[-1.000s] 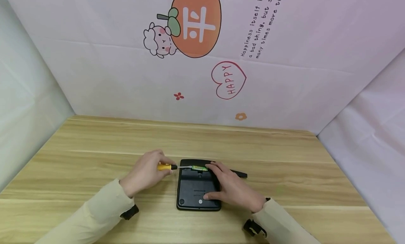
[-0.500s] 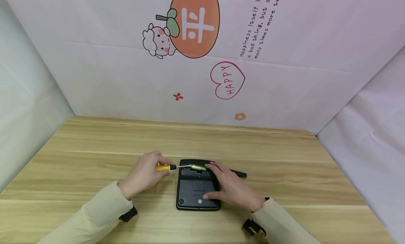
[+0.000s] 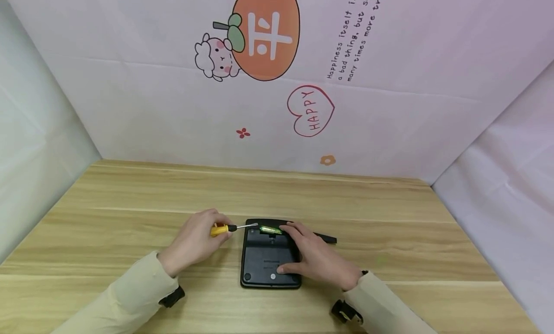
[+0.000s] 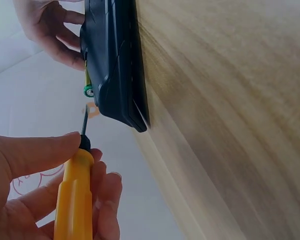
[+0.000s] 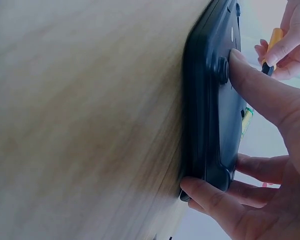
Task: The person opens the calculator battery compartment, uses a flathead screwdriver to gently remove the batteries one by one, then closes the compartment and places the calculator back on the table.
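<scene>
A black desk calculator [image 3: 270,262] lies back side up on the table. In its battery slot a green battery [image 3: 270,230] sits tilted, its left end raised above the casing, as the left wrist view shows. My left hand [image 3: 196,240] holds a screwdriver [image 4: 75,195] by its yellow handle. The screwdriver's metal tip is over the calculator's upper left, just off the battery's raised end. My right hand [image 3: 318,257] grips the calculator's right side, thumb [image 5: 260,87] on the back and fingers at the edge near the battery's right end.
A black strip-like piece [image 3: 326,238] shows to the right, partly behind my right hand. The wooden table [image 3: 389,257] ends at a printed white cloth wall [image 3: 216,146] at the back, with white cloth on both sides.
The screwdriver tip has moved from the battery's left end up and slightly left, away from it. The battery's left end has risen. My right hand keeps its place on the calculator.
</scene>
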`<state>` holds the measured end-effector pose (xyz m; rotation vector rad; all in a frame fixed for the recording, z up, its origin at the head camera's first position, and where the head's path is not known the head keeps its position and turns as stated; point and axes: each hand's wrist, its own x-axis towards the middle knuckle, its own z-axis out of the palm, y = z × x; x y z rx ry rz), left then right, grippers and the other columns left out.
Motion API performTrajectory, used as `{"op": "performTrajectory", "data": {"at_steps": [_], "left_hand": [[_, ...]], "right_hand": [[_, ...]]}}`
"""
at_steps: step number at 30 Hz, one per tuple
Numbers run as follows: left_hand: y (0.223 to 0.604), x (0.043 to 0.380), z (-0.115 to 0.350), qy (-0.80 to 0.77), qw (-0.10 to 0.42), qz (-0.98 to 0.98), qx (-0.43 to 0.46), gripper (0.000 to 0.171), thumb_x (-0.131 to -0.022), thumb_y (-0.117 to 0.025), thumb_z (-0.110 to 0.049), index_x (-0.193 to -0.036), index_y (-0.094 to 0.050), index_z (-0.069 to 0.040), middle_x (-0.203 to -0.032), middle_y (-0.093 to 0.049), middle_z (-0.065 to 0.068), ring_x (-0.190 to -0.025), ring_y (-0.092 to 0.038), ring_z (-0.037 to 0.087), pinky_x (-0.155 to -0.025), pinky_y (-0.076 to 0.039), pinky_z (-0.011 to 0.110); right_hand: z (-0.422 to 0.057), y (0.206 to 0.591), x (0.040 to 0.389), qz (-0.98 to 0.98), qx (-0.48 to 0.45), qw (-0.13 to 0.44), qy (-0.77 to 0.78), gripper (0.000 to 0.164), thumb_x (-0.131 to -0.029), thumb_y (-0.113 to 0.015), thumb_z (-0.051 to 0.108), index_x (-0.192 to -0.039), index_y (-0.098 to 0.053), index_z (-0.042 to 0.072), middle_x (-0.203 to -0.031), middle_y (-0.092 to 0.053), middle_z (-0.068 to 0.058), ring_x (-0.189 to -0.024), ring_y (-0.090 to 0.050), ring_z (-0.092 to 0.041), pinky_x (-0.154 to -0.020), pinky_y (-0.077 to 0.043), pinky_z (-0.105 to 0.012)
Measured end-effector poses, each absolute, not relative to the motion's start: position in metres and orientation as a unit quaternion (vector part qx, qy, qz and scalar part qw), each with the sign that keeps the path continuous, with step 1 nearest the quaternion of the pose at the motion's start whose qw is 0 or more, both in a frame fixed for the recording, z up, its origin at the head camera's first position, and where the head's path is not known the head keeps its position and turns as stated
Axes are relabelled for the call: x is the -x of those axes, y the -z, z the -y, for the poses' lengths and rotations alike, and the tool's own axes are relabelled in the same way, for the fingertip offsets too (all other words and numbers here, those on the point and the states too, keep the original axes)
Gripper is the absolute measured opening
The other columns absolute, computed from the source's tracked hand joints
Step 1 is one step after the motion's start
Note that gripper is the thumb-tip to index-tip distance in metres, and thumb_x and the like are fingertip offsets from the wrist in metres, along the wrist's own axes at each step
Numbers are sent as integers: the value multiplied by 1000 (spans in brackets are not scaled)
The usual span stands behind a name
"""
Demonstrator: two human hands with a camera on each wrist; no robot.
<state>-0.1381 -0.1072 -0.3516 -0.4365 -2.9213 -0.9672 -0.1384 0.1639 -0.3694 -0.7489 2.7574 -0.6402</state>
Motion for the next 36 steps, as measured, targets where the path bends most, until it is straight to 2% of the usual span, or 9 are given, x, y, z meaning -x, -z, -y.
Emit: {"op": "performTrajectory", "data": {"at_steps": [8, 15, 23, 36], "left_hand": [[354, 136, 108, 312, 25, 939, 141, 14, -84, -70, -10, -97, -70, -6, -84, -62, 0, -71, -50, 13, -65, -41, 29], [355, 136, 109, 310, 35, 939, 147, 11, -84, -68, -9, -94, -69, -4, -88, -66, 4, -74, -54, 14, -68, -45, 31], [352, 136, 112, 317, 7, 940, 122, 6, -81, -68, -9, -85, -67, -5, -77, -64, 2, -66, -51, 12, -60, -43, 29], [354, 137, 114, 313, -18, 947, 73, 12, -78, -73, -7, -80, -61, -3, -75, -61, 6, -61, -52, 14, -53, -45, 26]], "right_hand": [[-164, 370, 138, -937, 251, 111, 217, 88, -77, -77, 46, -146, -36, 10, -151, -32, -15, -133, -42, -34, -99, -43, -48], [-163, 370, 138, -938, 249, 108, 217, 88, -77, -77, 46, -146, -36, 11, -151, -32, -15, -133, -41, -33, -100, -42, -48], [-164, 370, 138, -938, 251, 107, 216, 87, -77, -76, 46, -146, -36, 10, -151, -32, -15, -133, -41, -34, -100, -43, -49], [-164, 370, 138, -938, 250, 107, 214, 88, -77, -76, 47, -146, -36, 11, -151, -33, -16, -133, -41, -34, -100, -42, -49]]}}
